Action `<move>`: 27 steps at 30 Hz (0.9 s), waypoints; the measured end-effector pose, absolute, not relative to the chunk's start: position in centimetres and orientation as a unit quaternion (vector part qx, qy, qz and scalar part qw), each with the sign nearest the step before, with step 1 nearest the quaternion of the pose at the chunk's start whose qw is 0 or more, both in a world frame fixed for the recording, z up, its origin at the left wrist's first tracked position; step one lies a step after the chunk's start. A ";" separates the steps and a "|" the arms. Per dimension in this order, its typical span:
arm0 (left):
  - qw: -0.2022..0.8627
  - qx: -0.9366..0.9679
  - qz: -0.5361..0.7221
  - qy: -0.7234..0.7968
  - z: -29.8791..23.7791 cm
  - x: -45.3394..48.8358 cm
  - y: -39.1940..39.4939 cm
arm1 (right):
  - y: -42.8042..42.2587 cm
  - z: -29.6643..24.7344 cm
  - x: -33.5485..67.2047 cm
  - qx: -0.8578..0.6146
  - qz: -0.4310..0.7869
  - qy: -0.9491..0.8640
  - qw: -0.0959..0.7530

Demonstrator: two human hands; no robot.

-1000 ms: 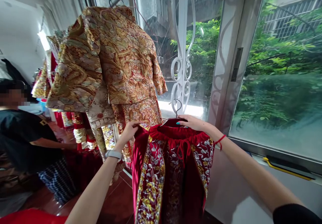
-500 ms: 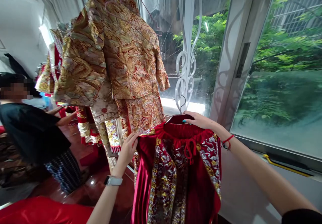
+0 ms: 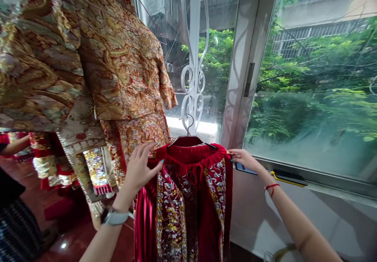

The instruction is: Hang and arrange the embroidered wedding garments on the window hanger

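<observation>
A dark red embroidered skirt (image 3: 206,199) with a gathered, tied waistband hangs from a hanger (image 3: 188,139), whose hook stands free in front of the window. At the waistband's left end is my left hand (image 3: 138,171), fingers stretched and thumb spread across the front of the cloth. My right hand (image 3: 243,159) pinches the waistband's right end between thumb and fingers. Silver and gold embroidery runs down the skirt's panels, with pleats along its left side. Its lower part is cut off by the view.
Gold brocade jackets (image 3: 126,65) hang close on the left, with more red and gold garments (image 3: 44,160) beneath. A window frame (image 3: 246,73) and white scrollwork (image 3: 191,85) stand behind. A phone (image 3: 246,169) and a yellow-edged black object (image 3: 288,177) lie on the sill. Another person's arm (image 3: 17,145) shows far left.
My right hand has gone from the hanger to the waistband's right end. My left thumb has spread over the cloth. The view has turned right, and the other person is mostly out of it.
</observation>
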State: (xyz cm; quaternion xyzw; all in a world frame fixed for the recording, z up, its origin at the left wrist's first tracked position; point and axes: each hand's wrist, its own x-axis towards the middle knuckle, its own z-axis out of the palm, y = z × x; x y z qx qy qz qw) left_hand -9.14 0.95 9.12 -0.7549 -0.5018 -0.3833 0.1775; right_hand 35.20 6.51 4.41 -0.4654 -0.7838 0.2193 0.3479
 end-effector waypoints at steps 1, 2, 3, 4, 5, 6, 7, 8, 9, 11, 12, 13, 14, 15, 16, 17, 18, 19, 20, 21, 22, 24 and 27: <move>0.178 -0.765 -0.359 -0.504 10.0 -7.7 1.2 | 6.4 4.6 34.9 -0.486 0.178 -0.781 0.350; 0.176 -0.773 -0.330 -0.512 10.7 -6.4 1.5 | 6.3 5.0 34.6 -0.502 0.142 -0.776 0.355; 0.172 -0.776 -0.300 -0.528 11.2 -5.4 1.9 | 6.1 5.6 34.4 -0.515 0.114 -0.769 0.361; 0.167 -0.774 -0.271 -0.547 11.5 -4.7 2.2 | 5.9 6.4 34.3 -0.524 0.092 -0.762 0.369; 0.163 -0.770 -0.246 -0.566 11.5 -4.1 2.5 | 5.5 7.2 34.3 -0.532 0.063 -0.755 0.379; 0.158 -0.764 -0.230 -0.581 11.4 -3.7 2.7 | 5.0 8.0 34.3 -0.537 0.027 -0.749 0.387; 0.152 -0.760 -0.221 -0.591 11.2 -3.5 2.8 | 4.5 8.8 34.4 -0.539 -0.014 -0.744 0.394; 0.145 -0.759 -0.220 -0.595 10.8 -3.3 2.7 | 3.9 9.2 34.5 -0.539 -0.059 -0.739 0.401; 0.138 -0.760 -0.223 -0.594 10.5 -3.1 2.7 | 3.3 9.3 34.5 -0.538 -0.103 -0.731 0.407; 0.133 -0.759 -0.235 -0.592 9.9 -3.0 2.6 | 2.0 8.2 34.5 -0.537 -0.163 -0.717 0.412; 0.133 -0.758 -0.242 -0.592 9.7 -3.1 2.6 | 1.5 7.1 34.5 -0.536 -0.167 -0.717 0.412; 0.132 -0.758 -0.247 -0.590 9.7 -3.2 2.8 | 1.1 5.8 34.4 -0.535 -0.160 -0.721 0.410; 0.130 -0.760 -0.254 -0.584 9.7 -3.5 3.0 | 0.8 4.4 34.3 -0.532 -0.144 -0.728 0.407; 0.128 -0.765 -0.261 -0.574 9.8 -3.8 3.2 | 0.6 3.2 34.2 -0.527 -0.120 -0.738 0.404; 0.125 -0.774 -0.269 -0.560 9.9 -4.2 3.4 | 0.6 2.2 34.1 -0.521 -0.090 -0.745 0.405; 0.121 -0.784 -0.276 -0.543 10.0 -4.7 3.5 | 0.7 1.5 34.1 -0.519 -0.058 -0.746 0.414; 0.118 -0.794 -0.280 -0.526 10.0 -5.1 3.6 | 0.9 1.1 34.1 -0.519 -0.025 -0.740 0.426; 0.117 -0.801 -0.282 -0.515 9.9 -5.6 3.5 | 1.2 1.0 34.1 -0.521 0.004 -0.732 0.439; 0.121 -0.802 -0.284 -0.511 9.7 -5.9 3.2 | 1.5 1.1 34.1 -0.524 0.025 -0.724 0.448; 0.128 -0.799 -0.285 -0.514 9.3 -6.3 2.9 | 1.8 1.2 34.0 -0.529 0.033 -0.719 0.449; 0.142 -0.792 -0.286 -0.520 8.7 -6.5 2.5 | 2.0 1.4 33.8 -0.535 0.028 -0.719 0.443; 0.181 -0.769 -0.294 -0.537 7.5 -7.0 1.7 | 2.3 2.0 33.4 -0.547 -0.011 -0.728 0.413; 0.217 -0.751 -0.295 -0.549 6.0 -7.5 1.1 | 2.2 3.1 32.5 -0.562 -0.079 -0.737 0.366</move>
